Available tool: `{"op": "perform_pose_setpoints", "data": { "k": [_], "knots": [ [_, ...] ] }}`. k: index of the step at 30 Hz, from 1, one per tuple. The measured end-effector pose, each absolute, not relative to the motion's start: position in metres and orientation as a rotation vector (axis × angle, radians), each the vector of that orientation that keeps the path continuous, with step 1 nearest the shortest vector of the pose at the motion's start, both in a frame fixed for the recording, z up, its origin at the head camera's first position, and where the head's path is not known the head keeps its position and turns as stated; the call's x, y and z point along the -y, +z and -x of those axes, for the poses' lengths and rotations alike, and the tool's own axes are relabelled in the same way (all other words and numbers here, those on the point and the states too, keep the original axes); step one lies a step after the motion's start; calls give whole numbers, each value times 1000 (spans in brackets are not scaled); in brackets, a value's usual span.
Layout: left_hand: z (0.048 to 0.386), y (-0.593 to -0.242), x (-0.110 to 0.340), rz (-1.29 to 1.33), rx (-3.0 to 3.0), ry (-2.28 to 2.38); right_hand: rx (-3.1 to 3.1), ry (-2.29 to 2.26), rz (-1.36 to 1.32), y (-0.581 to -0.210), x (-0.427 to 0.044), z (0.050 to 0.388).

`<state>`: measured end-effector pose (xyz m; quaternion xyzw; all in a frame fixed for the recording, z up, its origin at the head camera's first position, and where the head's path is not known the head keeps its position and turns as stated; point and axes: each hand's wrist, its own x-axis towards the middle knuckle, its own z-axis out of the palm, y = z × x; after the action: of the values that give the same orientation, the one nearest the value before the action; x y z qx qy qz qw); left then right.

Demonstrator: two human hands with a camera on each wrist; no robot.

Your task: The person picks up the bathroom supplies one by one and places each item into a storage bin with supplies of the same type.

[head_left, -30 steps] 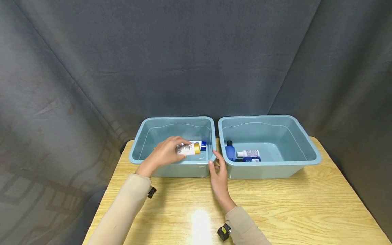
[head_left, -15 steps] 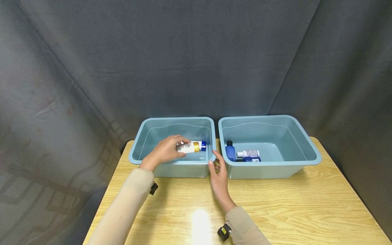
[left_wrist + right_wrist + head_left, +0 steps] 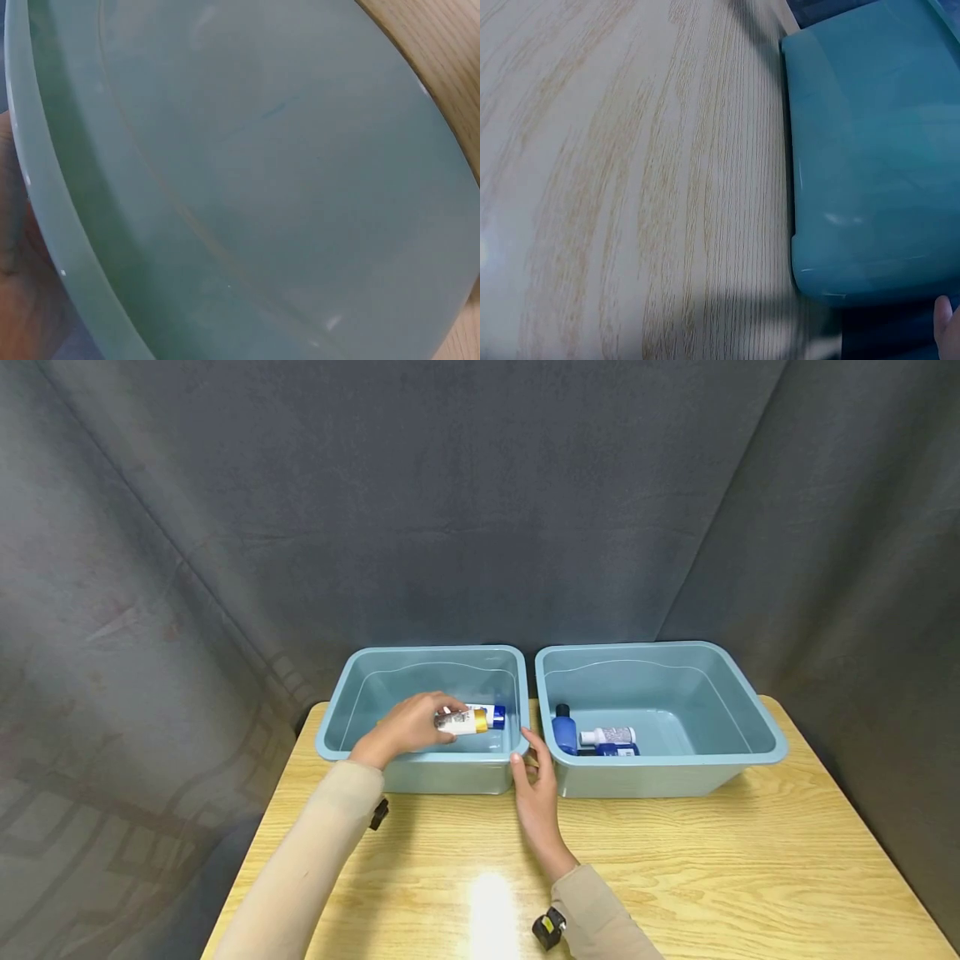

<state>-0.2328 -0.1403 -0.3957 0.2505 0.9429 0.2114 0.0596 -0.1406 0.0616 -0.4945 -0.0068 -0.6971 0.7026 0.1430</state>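
In the head view my left hand reaches over the front rim of the left blue-grey bin. Between its thumb and fingers it holds a small white bottle with a gold cap, lying sideways; part of the bottle is hidden by the hand. Just behind it, a white tube with a blue cap lies inside that bin. My right hand rests against the bin's front right corner, its thumb and index finger extended along the rim. The left wrist view shows mainly the bin's wall, with the hand at the left edge.
Beside the left bin stands a matching right bin. Inside are a blue bottle with a black cap, a white bottle and a dark blue container. Both bins stand on a wooden table before a grey curtain.
My left hand has risen slightly with the gold-capped bottle, and the forearm has shifted a little right. The bottle has turned slightly in the fingers. My right hand stays where it was.
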Motion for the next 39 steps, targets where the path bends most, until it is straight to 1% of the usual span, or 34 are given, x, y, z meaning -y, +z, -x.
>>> {"op": "perform_pose_setpoints", "data": {
  "k": [31, 39],
  "knots": [
    [258, -414, 129, -686, -2693, 662, 2014, 2007, 14, -497, -65, 141],
    [259, -419, 131, -603, -2648, 628, 2003, 2000, -13, -497, -62, 140]
  ]
}}
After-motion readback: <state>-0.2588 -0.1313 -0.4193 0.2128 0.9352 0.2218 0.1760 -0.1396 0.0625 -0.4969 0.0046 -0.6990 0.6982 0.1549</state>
